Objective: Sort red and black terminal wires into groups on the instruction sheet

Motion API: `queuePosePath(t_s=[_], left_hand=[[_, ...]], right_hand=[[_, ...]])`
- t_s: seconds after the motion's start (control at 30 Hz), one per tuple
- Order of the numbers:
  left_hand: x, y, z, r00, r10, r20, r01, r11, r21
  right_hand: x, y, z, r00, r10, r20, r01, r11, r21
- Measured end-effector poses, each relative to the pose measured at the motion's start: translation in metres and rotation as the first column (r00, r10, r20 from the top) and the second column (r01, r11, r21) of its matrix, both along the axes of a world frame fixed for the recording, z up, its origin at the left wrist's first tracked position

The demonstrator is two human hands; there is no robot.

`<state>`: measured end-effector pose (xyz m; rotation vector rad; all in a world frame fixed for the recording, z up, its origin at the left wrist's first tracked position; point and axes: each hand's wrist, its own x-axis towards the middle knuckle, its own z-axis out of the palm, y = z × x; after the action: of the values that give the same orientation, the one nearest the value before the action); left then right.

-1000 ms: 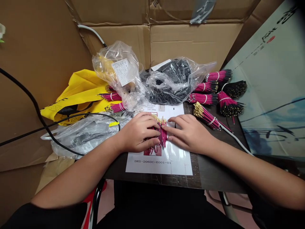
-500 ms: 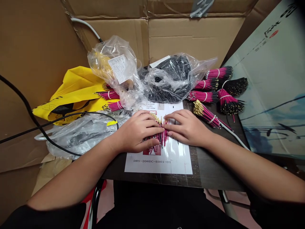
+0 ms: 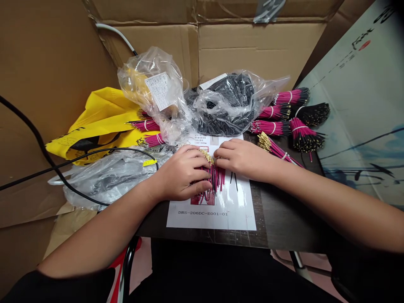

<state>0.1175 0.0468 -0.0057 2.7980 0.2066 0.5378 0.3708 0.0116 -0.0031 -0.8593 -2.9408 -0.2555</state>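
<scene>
A loose row of pink wires point(image 3: 220, 179) with gold tips lies on a white printed sheet point(image 3: 211, 221). My left hand point(image 3: 189, 172) rests over the left part of this row, palm down, its fingers apart and the thumb a little away from them. From the other side my right hand point(image 3: 238, 159) reaches in, its fingertips touching the upper right end of the wires. Its fingers are stretched out, and its thumb is hidden below. Two short black wires point(image 3: 234, 181) lie on the sheet just under the right hand.
Banded wire bundles point(image 3: 306, 134) are stacked at the right, one gold-tipped bundle point(image 3: 277, 149) nearer. Behind the sheet sit a clear bag of black parts point(image 3: 221, 105) and a bag with a label point(image 3: 159, 90). A black cable point(image 3: 107, 150) crosses the left side. Cardboard point(image 3: 261, 54) walls the back.
My right hand has shifted up along the wires, its fingers drawn closer together, uncovering the lower part of the pink row. My left hand stays almost in place.
</scene>
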Motion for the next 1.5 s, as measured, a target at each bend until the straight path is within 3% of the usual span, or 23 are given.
queuePosePath(t_s=[0.3,0.53,0.7,0.97,1.17,1.5], left_hand=[[0.000,0.000,0.001,1.000,0.002,-0.014,-0.002,1.000,-0.014],[-0.001,0.001,0.000,1.000,-0.003,-0.017,0.003,0.999,-0.036],[0.000,-0.002,0.002,0.998,0.009,-0.068,-0.012,0.999,-0.051],[-0.002,-0.002,0.002,0.998,0.016,-0.061,-0.018,0.999,-0.026],[-0.002,-0.002,0.002,0.999,0.011,-0.040,-0.011,1.000,-0.019],[0.000,-0.005,0.004,0.997,-0.002,-0.081,-0.002,0.999,-0.044]], right_hand=[[-0.001,-0.002,-0.001,0.991,0.094,0.099,-0.107,0.985,0.134],[0.005,0.003,0.001,0.994,0.051,0.096,-0.059,0.995,0.076],[0.004,0.006,0.008,0.985,0.091,0.147,-0.101,0.993,0.057],[0.006,0.000,0.005,0.980,0.153,0.129,-0.180,0.956,0.231],[0.020,-0.012,0.006,0.990,0.139,0.024,-0.140,0.935,0.326],[0.016,-0.018,-0.004,0.996,0.070,-0.058,-0.059,0.982,0.178]])
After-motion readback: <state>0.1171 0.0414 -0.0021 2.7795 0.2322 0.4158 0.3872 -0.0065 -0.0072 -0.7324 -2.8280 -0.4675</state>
